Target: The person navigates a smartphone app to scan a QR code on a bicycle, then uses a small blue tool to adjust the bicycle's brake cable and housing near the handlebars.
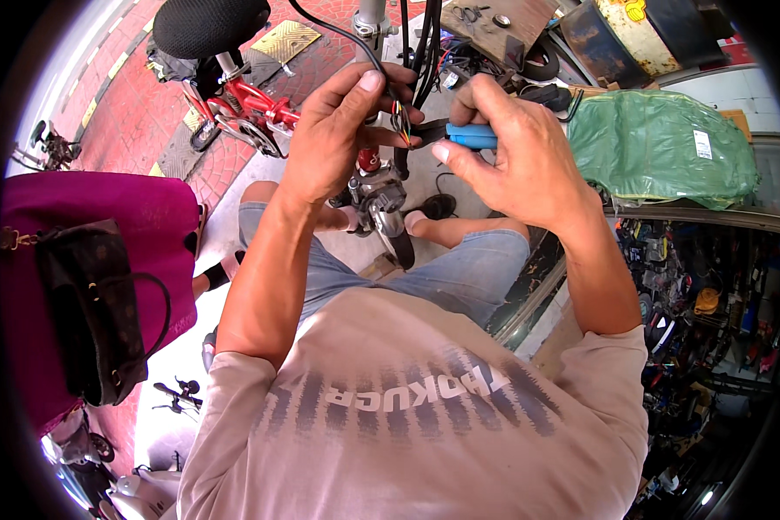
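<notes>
My left hand (347,121) pinches a black cable (342,33) whose end fans out into several thin coloured wires (401,121). In my right hand (516,152) is a pair of blue-handled pliers (471,136), its dark jaws pointing left at the wires. Whether the jaws touch the wires I cannot tell. Below both hands stands a small wheeled frame (381,195) between my legs, with a grey metal stem (371,22) rising behind the left hand. Other black cables (426,52) hang beside that stem.
A red bicycle with a black saddle (208,30) stands at far left. A person in a magenta garment (160,260) with a dark handbag (95,308) is close on my left. At right lie a green wrapped package (659,143) and crowded shelves (711,321); a board (494,30) holds scissors and tape.
</notes>
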Demonstrator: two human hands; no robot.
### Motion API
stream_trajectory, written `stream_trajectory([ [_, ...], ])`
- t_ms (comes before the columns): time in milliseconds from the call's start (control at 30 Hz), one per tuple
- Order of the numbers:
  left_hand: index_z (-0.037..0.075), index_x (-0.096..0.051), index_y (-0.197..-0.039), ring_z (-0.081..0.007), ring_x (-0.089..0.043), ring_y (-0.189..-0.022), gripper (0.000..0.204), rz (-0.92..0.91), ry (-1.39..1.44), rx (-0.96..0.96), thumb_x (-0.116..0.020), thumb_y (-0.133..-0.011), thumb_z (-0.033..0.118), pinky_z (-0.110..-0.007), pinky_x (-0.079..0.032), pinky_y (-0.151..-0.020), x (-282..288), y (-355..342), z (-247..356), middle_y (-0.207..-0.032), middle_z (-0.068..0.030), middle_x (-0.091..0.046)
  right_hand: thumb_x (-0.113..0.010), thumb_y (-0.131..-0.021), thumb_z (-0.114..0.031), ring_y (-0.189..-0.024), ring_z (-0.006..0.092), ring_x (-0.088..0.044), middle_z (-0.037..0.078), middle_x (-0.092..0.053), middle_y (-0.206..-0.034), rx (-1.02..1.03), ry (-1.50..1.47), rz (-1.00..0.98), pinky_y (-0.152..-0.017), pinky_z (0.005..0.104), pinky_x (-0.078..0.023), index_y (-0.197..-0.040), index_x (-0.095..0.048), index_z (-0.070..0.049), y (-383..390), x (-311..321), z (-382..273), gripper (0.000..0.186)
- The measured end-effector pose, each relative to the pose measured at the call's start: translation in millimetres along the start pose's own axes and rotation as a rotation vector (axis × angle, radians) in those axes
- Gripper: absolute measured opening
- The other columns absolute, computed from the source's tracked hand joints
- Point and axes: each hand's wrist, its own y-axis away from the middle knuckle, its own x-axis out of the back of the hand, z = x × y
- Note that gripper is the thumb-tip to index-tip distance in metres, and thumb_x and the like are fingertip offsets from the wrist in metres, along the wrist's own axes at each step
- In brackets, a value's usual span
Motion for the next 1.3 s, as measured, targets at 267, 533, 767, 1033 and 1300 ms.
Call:
stream_trajectory([
  [267,0.000,-0.070,-0.137,-0.0185,-0.076,-0.112,0.043,-0.049,-0.005,0.045,-0.056,-0.120,0.037,-0.032,-0.069,-0.075,3.4,-3.2,8.3,-0.123,-0.0105,-0.076,-0.087,-0.078,-0.016,-0.087,0.0397,-0.071,0.014,-0.072,-0.089,0.255,0.060,0.075,-0.075,0.0518,-0.056,-0.101,-0.063,-0.007,-24.0,0.5,1.6,0.035],
  [533,0.000,-0.070,-0.137,-0.0158,-0.075,-0.114,0.043,-0.038,0.014,0.051,-0.056,-0.119,0.037,-0.030,-0.068,-0.073,3.6,-2.6,8.3,-0.124,-0.0100,-0.078,-0.080,-0.076,-0.012,-0.085,0.0387,-0.070,0.013,-0.072,-0.088,0.318,0.142,0.081,-0.074,0.0522,-0.057,-0.100,-0.063,-0.006,-33.9,-6.7,5.9,0.030],
  [767,-0.002,-0.070,-0.138,-0.0205,-0.078,-0.112,0.043,-0.049,0.053,0.055,-0.059,-0.119,0.034,-0.032,-0.071,-0.079,2.7,-2.4,10.9,-0.128,-0.0114,-0.075,-0.077,-0.077,-0.011,-0.086,0.0380,-0.071,0.012,-0.073,-0.090,0.339,0.154,0.112,-0.075,0.0519,-0.058,-0.101,-0.064,-0.006,-36.4,-6.0,4.4,0.028],
  [1033,-0.002,-0.070,-0.139,-0.0203,-0.078,-0.113,0.044,-0.039,0.061,0.073,-0.059,-0.118,0.035,-0.031,-0.071,-0.078,0.6,-2.9,10.9,-0.127,-0.0110,-0.075,-0.077,-0.077,-0.010,-0.090,0.0371,-0.072,0.012,-0.072,-0.090,0.374,0.194,0.048,-0.077,0.0508,-0.059,-0.102,-0.064,-0.007,-37.3,-1.8,3.2,0.029],
  [1300,-0.003,-0.070,-0.141,-0.0210,-0.077,-0.114,0.045,-0.048,0.068,0.054,-0.059,-0.119,0.035,-0.032,-0.071,-0.081,1.1,-3.3,8.4,-0.124,-0.0109,-0.074,-0.078,-0.076,-0.010,-0.090,0.0368,-0.072,0.011,-0.071,-0.090,0.424,0.219,-0.007,-0.077,0.0506,-0.059,-0.103,-0.064,-0.008,-36.2,0.8,1.7,0.031],
])
